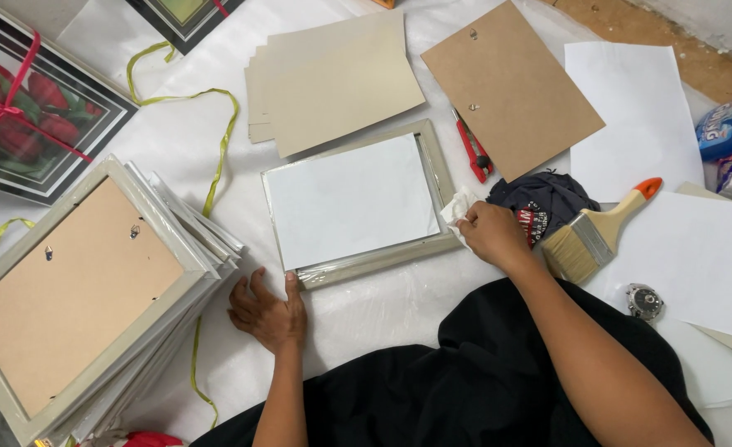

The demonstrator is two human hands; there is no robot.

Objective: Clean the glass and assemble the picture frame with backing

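Left hand point(268, 310) beside frame point(436, 178) holding white sheet point(351, 199)

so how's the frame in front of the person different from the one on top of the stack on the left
The centre frame lies open with a white sheet showing inside it; the stack's top frame is closed by a brown backing board with small hangers. The centre frame lies alone on the white cover, with the left hand at its corner and the right hand pressing a white cloth at its edge; the stacked frame is untouched. Both are pale grey-green, rectangular and face down.
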